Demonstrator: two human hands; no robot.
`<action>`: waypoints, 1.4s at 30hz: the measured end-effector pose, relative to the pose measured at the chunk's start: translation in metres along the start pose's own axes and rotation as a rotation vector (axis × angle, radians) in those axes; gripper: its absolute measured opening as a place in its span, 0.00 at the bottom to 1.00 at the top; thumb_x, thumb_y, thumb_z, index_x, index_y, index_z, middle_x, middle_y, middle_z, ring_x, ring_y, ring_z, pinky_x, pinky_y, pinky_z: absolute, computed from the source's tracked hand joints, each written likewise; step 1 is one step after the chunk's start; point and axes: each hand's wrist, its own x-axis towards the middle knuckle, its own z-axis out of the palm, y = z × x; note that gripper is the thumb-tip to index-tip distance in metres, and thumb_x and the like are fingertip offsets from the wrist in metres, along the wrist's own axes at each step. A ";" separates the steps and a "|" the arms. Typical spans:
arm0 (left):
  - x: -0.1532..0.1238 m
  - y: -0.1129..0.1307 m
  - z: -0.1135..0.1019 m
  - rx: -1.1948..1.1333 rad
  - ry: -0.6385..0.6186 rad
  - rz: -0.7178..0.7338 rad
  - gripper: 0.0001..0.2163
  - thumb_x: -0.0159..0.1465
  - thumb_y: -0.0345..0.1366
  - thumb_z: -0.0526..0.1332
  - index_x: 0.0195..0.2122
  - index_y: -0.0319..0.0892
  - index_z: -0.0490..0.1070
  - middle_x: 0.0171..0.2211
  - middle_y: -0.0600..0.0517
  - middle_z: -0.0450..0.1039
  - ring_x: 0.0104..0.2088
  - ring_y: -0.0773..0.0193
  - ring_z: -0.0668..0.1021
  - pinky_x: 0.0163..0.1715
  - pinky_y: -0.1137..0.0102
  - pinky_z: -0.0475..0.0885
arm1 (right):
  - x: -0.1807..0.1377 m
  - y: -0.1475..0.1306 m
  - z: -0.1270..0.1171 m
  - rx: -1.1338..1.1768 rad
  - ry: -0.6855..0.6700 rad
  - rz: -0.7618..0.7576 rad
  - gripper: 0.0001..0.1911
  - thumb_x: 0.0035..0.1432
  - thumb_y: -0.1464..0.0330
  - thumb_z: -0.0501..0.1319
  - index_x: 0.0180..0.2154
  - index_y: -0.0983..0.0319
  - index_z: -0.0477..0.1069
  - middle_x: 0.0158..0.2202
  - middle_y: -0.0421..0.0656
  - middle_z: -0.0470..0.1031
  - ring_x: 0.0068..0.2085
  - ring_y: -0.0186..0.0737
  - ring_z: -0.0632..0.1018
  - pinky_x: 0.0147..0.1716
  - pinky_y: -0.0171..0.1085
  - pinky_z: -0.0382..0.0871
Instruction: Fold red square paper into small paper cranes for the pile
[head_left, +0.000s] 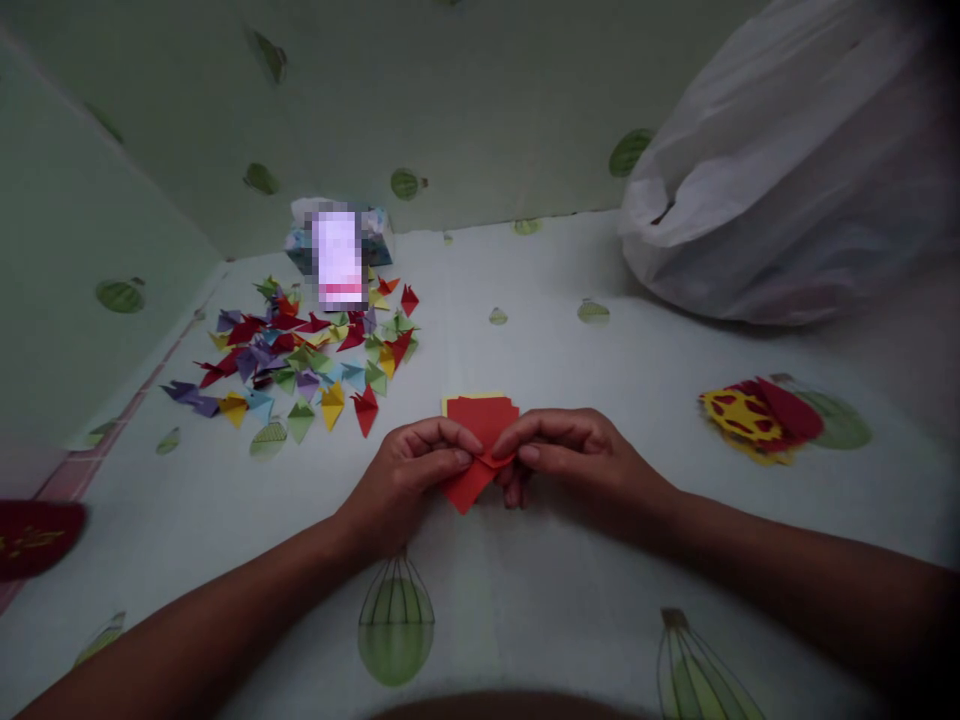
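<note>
Between my hands is a red sheet of origami paper (pixel 471 484), partly folded, with a corner pointing down toward me. My left hand (pixel 420 465) pinches its left side between thumb and fingers. On the other side, my right hand (pixel 566 450) pinches the paper near its middle. Just beyond, a stack of red paper squares (pixel 484 412) shows, with a yellow edge sticking out at its left. Where the held paper ends and the stack begins is hard to make out.
Many small folded paper cranes (pixel 300 355) in several colours lie at the back left, before a tissue box (pixel 381 235) and a blurred bright screen (pixel 339 258). A white plastic bag (pixel 750 200) stands back right. Red and yellow cutouts (pixel 757 418) lie right; a dark red item (pixel 37 538) sits left.
</note>
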 end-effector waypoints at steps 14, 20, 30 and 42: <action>-0.006 0.008 0.008 0.356 0.065 0.135 0.07 0.59 0.36 0.67 0.35 0.39 0.72 0.26 0.55 0.72 0.26 0.72 0.71 0.25 0.77 0.65 | 0.003 0.000 0.002 -0.136 0.012 0.079 0.11 0.56 0.64 0.67 0.37 0.62 0.70 0.25 0.37 0.75 0.27 0.33 0.76 0.30 0.34 0.69; -0.006 0.006 0.010 0.337 0.064 0.073 0.09 0.59 0.37 0.67 0.36 0.38 0.71 0.25 0.56 0.71 0.24 0.72 0.70 0.25 0.77 0.64 | 0.003 0.005 0.003 -0.146 0.041 0.071 0.08 0.60 0.64 0.64 0.37 0.62 0.69 0.23 0.36 0.73 0.23 0.31 0.74 0.25 0.32 0.66; -0.002 0.004 0.004 0.332 0.114 0.090 0.10 0.61 0.38 0.67 0.37 0.39 0.70 0.26 0.56 0.71 0.25 0.73 0.69 0.25 0.78 0.63 | 0.005 0.003 0.000 -0.067 0.146 0.067 0.13 0.63 0.58 0.61 0.36 0.62 0.68 0.23 0.38 0.76 0.21 0.30 0.74 0.23 0.31 0.67; -0.005 0.008 0.008 0.446 0.078 0.055 0.14 0.62 0.42 0.65 0.25 0.39 0.67 0.19 0.58 0.67 0.19 0.74 0.67 0.20 0.77 0.60 | 0.001 0.000 0.002 -0.188 0.166 0.110 0.20 0.62 0.55 0.61 0.26 0.62 0.64 0.20 0.37 0.73 0.16 0.27 0.71 0.16 0.27 0.60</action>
